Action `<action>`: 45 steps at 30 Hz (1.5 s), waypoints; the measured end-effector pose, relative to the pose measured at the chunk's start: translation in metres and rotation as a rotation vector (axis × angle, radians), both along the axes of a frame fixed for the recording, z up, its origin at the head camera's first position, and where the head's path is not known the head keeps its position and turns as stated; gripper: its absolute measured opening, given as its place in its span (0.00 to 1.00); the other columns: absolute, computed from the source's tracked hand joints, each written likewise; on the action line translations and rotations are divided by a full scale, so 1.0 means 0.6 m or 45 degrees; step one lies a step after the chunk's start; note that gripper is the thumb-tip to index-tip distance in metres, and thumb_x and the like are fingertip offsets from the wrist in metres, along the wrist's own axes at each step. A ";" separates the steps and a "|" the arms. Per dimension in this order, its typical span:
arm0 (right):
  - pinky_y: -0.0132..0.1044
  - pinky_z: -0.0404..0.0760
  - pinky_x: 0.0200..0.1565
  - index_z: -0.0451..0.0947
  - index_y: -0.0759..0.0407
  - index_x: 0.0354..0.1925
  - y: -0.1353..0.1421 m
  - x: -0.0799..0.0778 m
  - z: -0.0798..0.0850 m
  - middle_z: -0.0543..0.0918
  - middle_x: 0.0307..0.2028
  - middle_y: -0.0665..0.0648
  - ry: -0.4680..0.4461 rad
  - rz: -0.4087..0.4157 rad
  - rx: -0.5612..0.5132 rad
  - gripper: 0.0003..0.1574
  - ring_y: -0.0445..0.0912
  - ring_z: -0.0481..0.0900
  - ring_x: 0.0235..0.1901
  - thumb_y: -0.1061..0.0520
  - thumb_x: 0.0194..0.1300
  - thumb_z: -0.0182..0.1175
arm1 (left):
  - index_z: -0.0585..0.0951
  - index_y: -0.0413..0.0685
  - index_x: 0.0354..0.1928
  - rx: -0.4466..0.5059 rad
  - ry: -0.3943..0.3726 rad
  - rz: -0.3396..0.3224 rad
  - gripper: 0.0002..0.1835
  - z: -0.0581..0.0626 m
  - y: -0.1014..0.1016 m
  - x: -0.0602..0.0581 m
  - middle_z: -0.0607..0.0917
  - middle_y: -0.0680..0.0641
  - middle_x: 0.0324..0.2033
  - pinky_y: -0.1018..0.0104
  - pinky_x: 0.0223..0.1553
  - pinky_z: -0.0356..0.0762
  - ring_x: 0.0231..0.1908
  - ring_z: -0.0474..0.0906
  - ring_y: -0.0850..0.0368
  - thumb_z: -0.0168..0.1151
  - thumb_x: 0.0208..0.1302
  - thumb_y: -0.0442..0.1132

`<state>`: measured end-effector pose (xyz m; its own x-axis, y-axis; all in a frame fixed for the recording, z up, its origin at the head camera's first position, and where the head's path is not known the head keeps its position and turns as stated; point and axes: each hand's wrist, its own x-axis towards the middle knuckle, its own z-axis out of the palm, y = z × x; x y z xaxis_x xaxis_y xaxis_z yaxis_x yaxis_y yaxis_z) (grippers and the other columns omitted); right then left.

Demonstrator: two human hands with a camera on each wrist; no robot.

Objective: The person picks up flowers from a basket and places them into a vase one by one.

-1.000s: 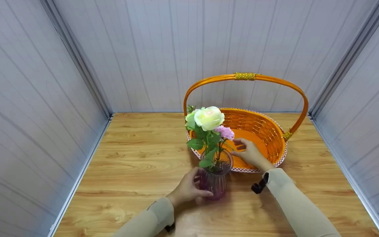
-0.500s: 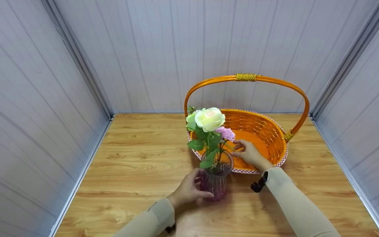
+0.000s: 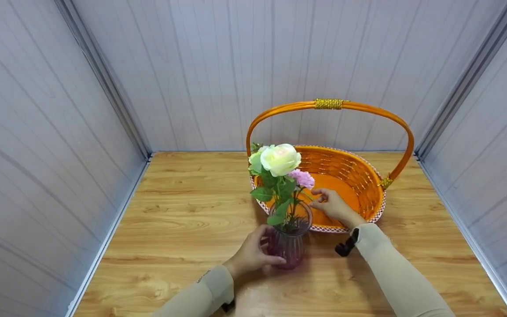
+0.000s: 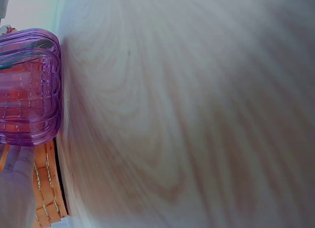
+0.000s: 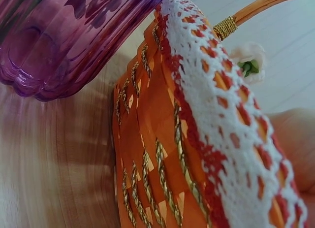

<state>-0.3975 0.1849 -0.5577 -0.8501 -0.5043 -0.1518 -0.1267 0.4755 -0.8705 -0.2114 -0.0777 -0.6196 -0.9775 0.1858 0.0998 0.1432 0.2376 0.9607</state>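
My left hand [image 3: 250, 251] grips the clear, purple-tinted ribbed vase [image 3: 292, 251], thumb in front and fingers at its left side. The vase stands upright on the table; its purple base [image 4: 29, 95] also shows in the left wrist view. In it stand a large creamy white rose [image 3: 281, 159], green leaves [image 3: 275, 193] and a pink carnation [image 3: 302, 178]. My right hand [image 3: 335, 207] is at the vase's right rim, over the basket's near edge. Its thumb and forefinger appear to pinch a thin green stem below the carnation; the contact is too small to see clearly.
An orange woven basket [image 3: 370, 193] with a tall arched handle [image 3: 394, 116] stands behind the vase. White-and-red trim [image 5: 216, 105] edges its rim. A pale flower [image 5: 248, 60] shows beyond it. Grey panel walls [image 3: 236, 66] enclose the wooden table [image 3: 178, 220] on the left, back and right.
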 end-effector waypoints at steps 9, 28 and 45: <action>0.31 0.70 0.31 0.77 0.73 0.68 0.000 0.001 -0.003 0.77 0.32 0.51 0.073 -0.012 -0.049 0.24 0.42 0.69 0.29 0.61 0.80 0.61 | 0.74 0.45 0.67 0.000 -0.021 0.009 0.43 0.002 0.001 0.000 0.82 0.42 0.64 0.39 0.76 0.76 0.69 0.78 0.41 0.88 0.51 0.40; 0.28 0.70 0.31 0.84 0.73 0.57 0.008 0.002 0.010 0.77 0.30 0.52 0.274 -0.237 -0.221 0.17 0.39 0.69 0.28 0.60 0.82 0.60 | 0.74 0.46 0.67 0.015 0.007 -0.010 0.42 -0.001 -0.001 0.002 0.82 0.42 0.63 0.38 0.75 0.77 0.68 0.79 0.41 0.88 0.52 0.39; 0.27 0.73 0.32 0.83 0.73 0.56 0.023 0.005 0.039 0.78 0.28 0.45 0.213 -0.354 -0.339 0.18 0.38 0.72 0.29 0.58 0.81 0.61 | 0.75 0.49 0.66 -0.022 -0.001 0.004 0.42 -0.003 -0.003 0.002 0.82 0.45 0.65 0.38 0.76 0.75 0.69 0.78 0.43 0.88 0.51 0.44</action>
